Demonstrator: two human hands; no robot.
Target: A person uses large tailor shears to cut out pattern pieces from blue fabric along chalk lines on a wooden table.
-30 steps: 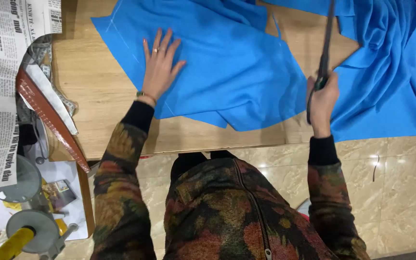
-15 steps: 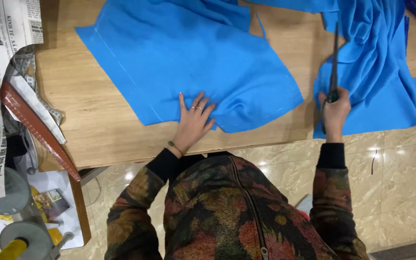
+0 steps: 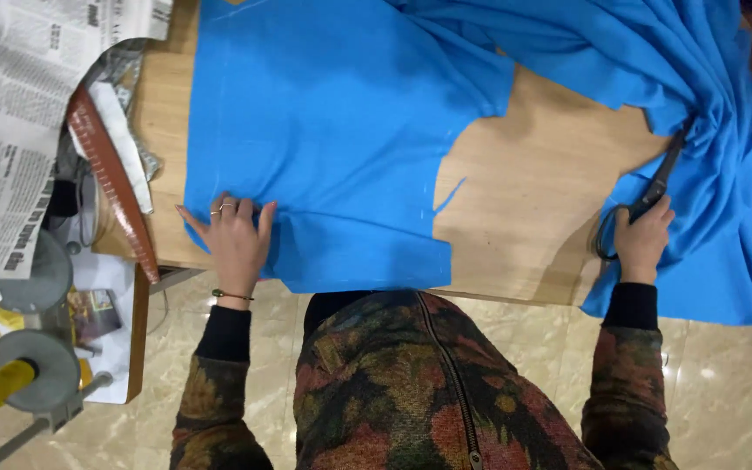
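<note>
Blue fabric [image 3: 332,130] partly cut on worktop [image 3: 533,200], left hand [image 3: 235,237] flat w/ fingers spread, right hand [image 3: 643,239] clamped on scissors [image 3: 650,196], bunched rest uncut.

The flat bright blue fabric sheet [image 3: 332,130] is cut off by the top edge, and the bunched blue fabric heap [image 3: 698,104] by the top and right edges. The blades of the dark metal scissors [image 3: 654,187] are partly buried in that heap; their tips cannot be seen. The loops are covered by the right hand [image 3: 641,239]. The folded grey newspaper [image 3: 10,104] runs past the left edge.
</note>
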